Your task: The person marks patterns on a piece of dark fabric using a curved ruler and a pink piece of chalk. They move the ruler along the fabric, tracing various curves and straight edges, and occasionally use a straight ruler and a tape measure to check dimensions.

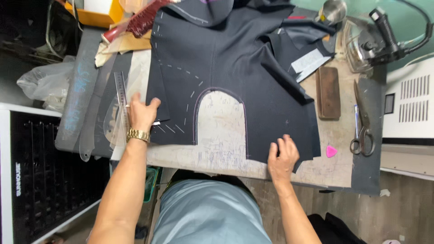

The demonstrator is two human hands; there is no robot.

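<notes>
A dark navy cloth panel (235, 58) with white chalk dashes and an arched cut-out lies spread on the worn worktable (217, 156). My left hand (142, 113), with a gold watch on the wrist, presses flat on the cloth's left edge, fingers apart, beside a clear ruler (121, 101). At the panel's lower right corner rests my right hand (283, 156), fingers spread on the fabric near the table's front edge. Neither hand grips anything.
Scissors (361, 126) and a pink chalk triangle (331, 151) lie at the right. A brown wooden block (328, 92) sits beside them, an iron (375, 40) and a metal cup (333, 10) behind. Clear curved templates (92, 131) hang off the left edge.
</notes>
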